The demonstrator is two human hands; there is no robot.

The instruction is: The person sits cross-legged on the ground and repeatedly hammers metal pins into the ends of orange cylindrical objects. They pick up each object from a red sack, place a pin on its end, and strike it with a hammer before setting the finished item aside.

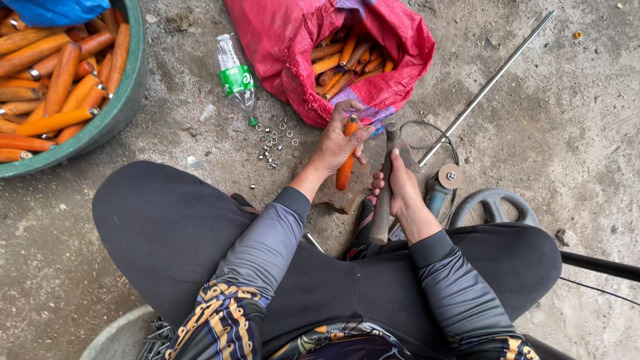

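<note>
My left hand [339, 141] grips an orange wooden handle [345, 175], holding it upright with a small metal ring at its top end near my fingertips. My right hand [399, 185] is closed around the wooden shaft of a hammer [383, 207], whose dark head [392, 128] points up just right of the orange handle. Both hands are above a flat stone [343, 195] between my crossed legs.
A red sack [287, 47] of orange handles lies open ahead. A green basin [113, 113] at the left holds several more handles with rings fitted. Small metal rings [273, 141], a plastic bottle [237, 77], a long steel rod [487, 87] and an angle grinder [440, 187] lie on the concrete.
</note>
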